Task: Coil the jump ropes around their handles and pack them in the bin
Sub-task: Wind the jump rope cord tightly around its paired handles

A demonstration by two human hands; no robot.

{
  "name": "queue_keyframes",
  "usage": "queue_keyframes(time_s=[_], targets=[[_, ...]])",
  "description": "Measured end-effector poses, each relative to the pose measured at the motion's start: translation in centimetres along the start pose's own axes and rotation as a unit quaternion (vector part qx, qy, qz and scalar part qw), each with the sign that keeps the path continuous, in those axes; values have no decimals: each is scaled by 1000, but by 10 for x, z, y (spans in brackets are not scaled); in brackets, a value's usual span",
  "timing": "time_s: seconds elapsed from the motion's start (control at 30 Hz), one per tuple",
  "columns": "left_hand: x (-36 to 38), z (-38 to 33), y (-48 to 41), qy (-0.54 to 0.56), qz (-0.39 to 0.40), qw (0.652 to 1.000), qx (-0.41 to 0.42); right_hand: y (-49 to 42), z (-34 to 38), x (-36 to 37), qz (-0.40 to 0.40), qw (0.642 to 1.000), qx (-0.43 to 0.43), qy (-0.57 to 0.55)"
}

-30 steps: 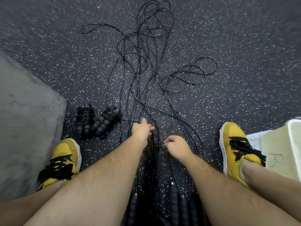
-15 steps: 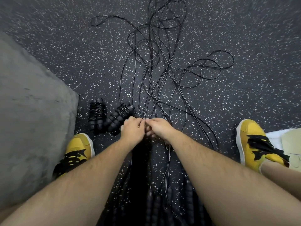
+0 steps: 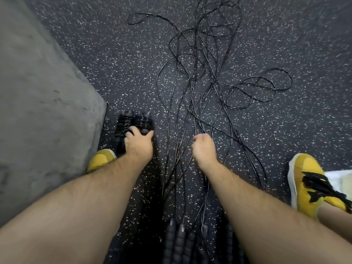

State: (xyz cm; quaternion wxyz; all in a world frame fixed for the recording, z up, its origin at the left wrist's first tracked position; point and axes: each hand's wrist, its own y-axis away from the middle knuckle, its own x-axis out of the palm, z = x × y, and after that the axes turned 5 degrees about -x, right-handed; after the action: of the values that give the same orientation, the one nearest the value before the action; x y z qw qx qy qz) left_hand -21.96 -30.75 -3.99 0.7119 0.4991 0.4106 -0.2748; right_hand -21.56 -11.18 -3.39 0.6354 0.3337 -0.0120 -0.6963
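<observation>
A tangle of loose jump ropes [image 3: 196, 115] lay spread over the black speckled floor [image 3: 285, 134], its thin black strands looping away from the person and gathering into a narrow run towards them. At the near end of the tangle, between the two forearms, the black ribbed handles [image 3: 179, 242] of these ropes lay side by side on the floor.

Just left of the tangle, the left hand [image 3: 140, 144] reached down onto a coiled rope [image 3: 142, 121], a bundle already wound round its handles. Its fingers [image 3: 133, 130] were curled over the near end of that bundle and its thumb sat against the bundle's right side, so the hand gripped it. A second coiled rope [image 3: 123, 124] lay touching the first, on the side away from the tangle.

The right hand [image 3: 203, 149] sat over the middle of the tangle's near run. Its fingers [image 3: 196, 139] were drawn in tight towards the palm, and strands ran straight into the top of the fist, pinched there; how many it held could not be told.

Further left of the tangle stood a grey slab [image 3: 42, 103], with the left shoe [image 3: 102, 160], yellow, at its corner. Well right of the tangle was the right shoe [image 3: 308, 185], yellow with black laces, and beyond it only a white corner of the bin [image 3: 335, 176] showed at the frame's edge.
</observation>
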Motion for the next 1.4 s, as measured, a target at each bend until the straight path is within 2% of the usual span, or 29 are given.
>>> queue_keyframes(time_s=[0.03, 0.07, 0.1, 0.13, 0.17, 0.2, 0.23, 0.27, 0.3, 0.33, 0.4, 0.5, 0.63, 0.7, 0.77, 0.87, 0.97, 1.03, 1.07, 1.13, 1.23, 1.4], targets=[[0, -3, 3, -21, -44, 999, 18, 6, 1, -8, -59, 998, -19, 6], [-3, -9, 9, -5, -86, 996, 39, 13, 2, -15, -82, 996, -31, -14], [-4, -19, 14, 58, -102, 992, 53, 18, 3, -21, -66, 996, -40, -37], [-8, -33, 19, 168, -90, 981, 45, 23, 5, -26, -16, 998, -43, -48], [-15, -50, 22, 311, -26, 950, 12, 26, 6, -32, 47, 997, -42, -43], [-24, -69, 26, 471, 53, 880, -33, 29, 6, -39, 112, 993, -31, -36], [-31, -85, 27, 610, 107, 780, -85, 32, 7, -47, 172, 984, -18, -34], [-38, -98, 30, 701, 135, 689, -125, 34, 6, -54, 225, 974, -4, -21], [-44, -107, 32, 745, 145, 636, -138, 37, 6, -62, 268, 963, 6, -1], [-48, -113, 35, 757, 141, 625, -131, 38, 5, -68, 294, 955, 14, 19], [-56, -118, 45, 740, 125, 655, -86, 38, 4, -81, 292, 955, 45, 11], [-74, -115, 76, 710, 171, 683, -1, 33, 11, -97, 205, 970, 85, -101], [-85, -93, 125, 618, 292, 719, 127, 37, 42, -113, 114, 969, 38, -214], [-86, -79, 143, 553, 352, 739, 152, 41, 58, -115, 88, 976, -2, -200], [-87, -72, 155, 537, 376, 741, 146, 49, 69, -116, 70, 983, -42, -162], [-96, -68, 160, 626, 312, 709, 89, 67, 78, -121, 89, 984, -72, -133], [-116, -70, 157, 740, 239, 627, 46, 97, 88, -137, 189, 972, -78, -117], [-139, -76, 160, 782, 197, 591, 31, 115, 96, -149, 258, 961, -95, -44], [-151, -79, 161, 787, 174, 591, 29, 123, 101, -155, 283, 954, -102, 2], [-178, -83, 167, 775, 147, 613, 42, 137, 114, -169, 295, 947, -108, 65], [-218, -77, 179, 734, 137, 659, 92, 155, 140, -193, 276, 951, -107, 84], [-303, -47, 236, 664, 86, 710, 218, 188, 192, -251, 212, 934, -163, 239]])
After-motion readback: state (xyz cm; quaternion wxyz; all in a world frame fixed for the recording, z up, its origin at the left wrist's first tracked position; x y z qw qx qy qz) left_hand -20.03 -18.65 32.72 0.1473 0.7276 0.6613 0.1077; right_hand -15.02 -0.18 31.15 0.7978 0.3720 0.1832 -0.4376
